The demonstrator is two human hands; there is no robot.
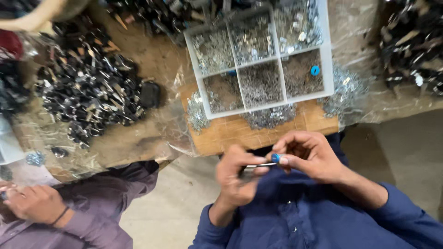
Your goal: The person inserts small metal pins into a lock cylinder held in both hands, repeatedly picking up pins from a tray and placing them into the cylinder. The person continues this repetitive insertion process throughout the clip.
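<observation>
Small blue cap (275, 157) on a thin metal pin (258, 164) sat at frame center, low, pinched betw. right hand (309, 154) fingertips; left hand (237, 177) gripped the pin's other end. Long axis ran approx. horizontal, cap end to the right. Looked light, stiff, slippery; best held at the ends. White divided tray (328, 64) w/ metal bits above.

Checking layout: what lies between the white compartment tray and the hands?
Head view: loose heaps of small silver metal parts on the wooden board, then its bare front edge.
</observation>
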